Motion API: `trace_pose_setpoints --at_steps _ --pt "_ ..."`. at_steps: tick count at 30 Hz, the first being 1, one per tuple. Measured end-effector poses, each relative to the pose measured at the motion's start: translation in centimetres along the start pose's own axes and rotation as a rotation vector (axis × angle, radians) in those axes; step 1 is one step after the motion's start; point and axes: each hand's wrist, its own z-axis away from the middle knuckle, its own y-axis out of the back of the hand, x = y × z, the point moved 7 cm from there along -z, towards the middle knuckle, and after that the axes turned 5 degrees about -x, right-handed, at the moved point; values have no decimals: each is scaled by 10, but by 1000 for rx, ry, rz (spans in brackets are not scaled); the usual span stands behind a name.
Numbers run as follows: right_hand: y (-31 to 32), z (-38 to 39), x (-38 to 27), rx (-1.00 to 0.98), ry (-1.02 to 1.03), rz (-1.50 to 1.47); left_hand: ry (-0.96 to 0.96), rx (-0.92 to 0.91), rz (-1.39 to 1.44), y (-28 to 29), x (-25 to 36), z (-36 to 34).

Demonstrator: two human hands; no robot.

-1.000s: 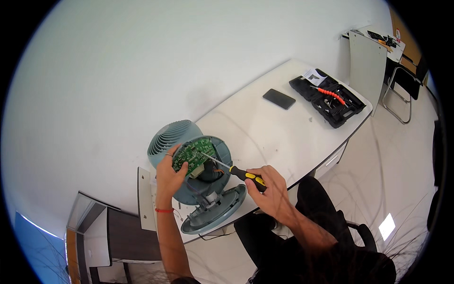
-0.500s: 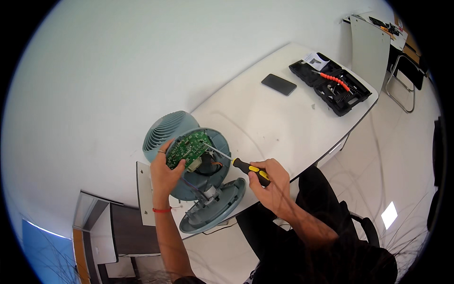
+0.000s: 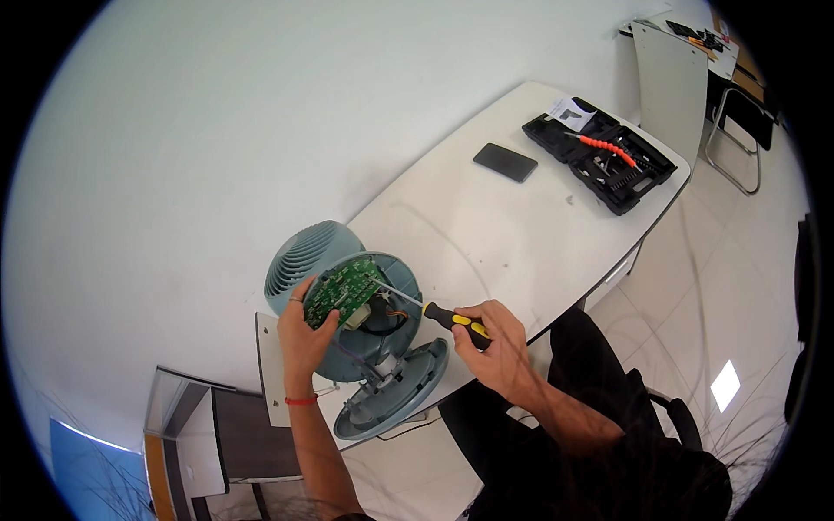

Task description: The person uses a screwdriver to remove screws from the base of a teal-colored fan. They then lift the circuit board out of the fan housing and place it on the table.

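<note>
A teal fan (image 3: 308, 260) stands by the wall, its round base housing (image 3: 365, 352) opened up, with wires and parts inside. My left hand (image 3: 304, 334) grips the green circuit board (image 3: 339, 291) at its left edge, thumb in front. My right hand (image 3: 499, 352) is closed on a black and yellow screwdriver (image 3: 465, 326), whose tip reaches the board's upper right part; whether it sits in a screw is too small to tell. The detached base cover (image 3: 408, 395) lies tilted at the table's front edge, joined near the housing.
On the white table (image 3: 469, 226) lie a black phone (image 3: 506, 162) and an open black tool case (image 3: 608, 174) with a red flexible shaft and paper. A second desk with tools and a chair (image 3: 738, 139) stand at back right; dark cabinets (image 3: 252, 434) are at lower left.
The view has shifted slightly. My left hand still holds the board, and my right hand has moved the screwdriver slightly, its tip staying at the board's right part.
</note>
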Motion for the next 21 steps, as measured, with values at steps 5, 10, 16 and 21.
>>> trace_pose_setpoints --at_steps 5,10,16,21 --pt "-2 4 -11 -49 73 33 1 13 2 0 -3 2" --pt "-5 6 -25 -140 286 100 10 16 -26 -2 -1 0" --pt "-9 8 -32 -188 370 136 -1 19 -7 0 -12 0" --pt "-9 8 -22 -188 15 106 10 12 26 -2 -22 0"
